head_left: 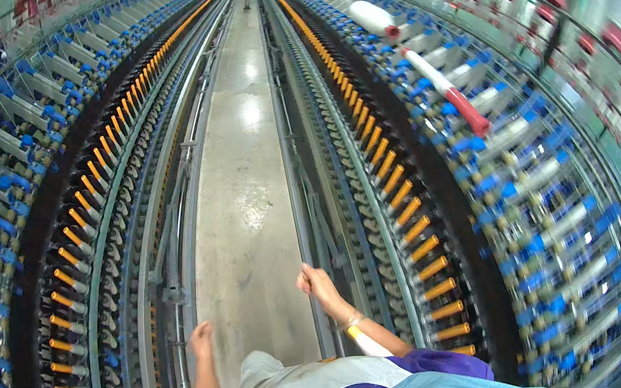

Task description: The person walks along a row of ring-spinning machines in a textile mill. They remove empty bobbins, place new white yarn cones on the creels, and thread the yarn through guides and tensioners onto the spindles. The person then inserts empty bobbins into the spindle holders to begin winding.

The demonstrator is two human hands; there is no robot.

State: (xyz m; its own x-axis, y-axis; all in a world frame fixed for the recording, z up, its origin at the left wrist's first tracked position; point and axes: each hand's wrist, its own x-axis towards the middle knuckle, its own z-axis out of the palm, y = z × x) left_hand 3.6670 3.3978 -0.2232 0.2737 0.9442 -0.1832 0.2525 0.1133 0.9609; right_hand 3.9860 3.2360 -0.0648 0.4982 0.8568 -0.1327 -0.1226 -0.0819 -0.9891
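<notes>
I am in a narrow aisle between two long rows of spinning machinery. My left hand (201,340) hangs at the left side of the aisle, near the left machine's lower rail. Its fingers are loosely curled, slightly blurred, and nothing shows in them. In front of my body on the right, my right hand (317,284) is raised in a loose fist beside the right machine's edge. No object can be seen in it, and it appears apart from the machine. A bracelet (355,320) circles the right wrist.
Orange bobbin tubes (411,210) line the right machine, and matching orange tubes (69,257) line the left. Blue and grey drafting arms (529,192) stand above. A white roving bobbin (372,18) and a red-ended tube (443,83) lie on the right machine. The grey floor (243,180) runs ahead.
</notes>
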